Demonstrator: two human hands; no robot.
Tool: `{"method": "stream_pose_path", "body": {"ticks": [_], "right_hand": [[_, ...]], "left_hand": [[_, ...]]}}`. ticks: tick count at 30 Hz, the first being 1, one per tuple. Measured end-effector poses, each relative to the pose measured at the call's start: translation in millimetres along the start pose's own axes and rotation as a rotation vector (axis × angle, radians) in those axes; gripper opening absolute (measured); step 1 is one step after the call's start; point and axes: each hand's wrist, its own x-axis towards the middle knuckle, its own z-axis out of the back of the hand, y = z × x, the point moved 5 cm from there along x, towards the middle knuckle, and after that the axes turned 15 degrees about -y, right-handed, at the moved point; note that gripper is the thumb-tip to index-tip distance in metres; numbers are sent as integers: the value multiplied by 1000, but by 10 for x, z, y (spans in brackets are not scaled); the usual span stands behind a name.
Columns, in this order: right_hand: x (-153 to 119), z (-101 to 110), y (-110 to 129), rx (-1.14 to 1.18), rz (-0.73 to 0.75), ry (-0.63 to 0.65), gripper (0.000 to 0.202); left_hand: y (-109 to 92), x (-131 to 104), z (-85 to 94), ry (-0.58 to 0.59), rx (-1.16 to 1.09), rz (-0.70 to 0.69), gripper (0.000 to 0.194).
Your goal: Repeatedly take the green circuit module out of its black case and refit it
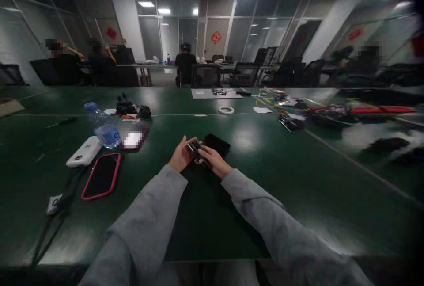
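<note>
A small dark circuit board with a shiny metallic part is held between both hands, above the green table. My left hand grips its left side, with fingers along the far edge. From the right, my right hand has its thumb and fingers closed on the board's near right part. Just behind my right hand lies a flat black object, partly covered by the hand. Small details of the board are too blurred to make out.
At left are a water bottle, a white power bank with cables and a red-edged phone. A tape roll and a grey panel lie ahead. Wires and electronics spread at right. Several people sit beyond.
</note>
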Motion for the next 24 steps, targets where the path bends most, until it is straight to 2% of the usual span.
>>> {"method": "stream_pose_path", "body": {"ticks": [6,9,13,15,17,19,21,22,24], "right_hand": [[74,159,-44,-136,158,-170,59],[105,185,-94,-201,257,-229,67],[75,124,-85,-269,358,-168,63],[27,93,-18,-377,428,-135,61],[-20,109,106,-553,543,-162,62],[-54,194,278,-748,705,-269,59],[-61,347,439,-939,846,-437,56],[-48,440,492,-1040,881,-524,56],[16,636,520,-1243,857,-641,63]], "left_hand": [[52,56,33,-66,20,19,43],[71,53,9,-62,41,-33,35],[79,69,35,-109,50,-115,34],[83,76,54,-129,50,-112,35],[74,69,60,-129,50,-97,37],[47,50,60,-131,43,-87,38],[10,25,62,-145,25,-80,38],[-6,12,62,-148,16,-73,39],[-27,-10,61,-146,7,-53,40]]}}
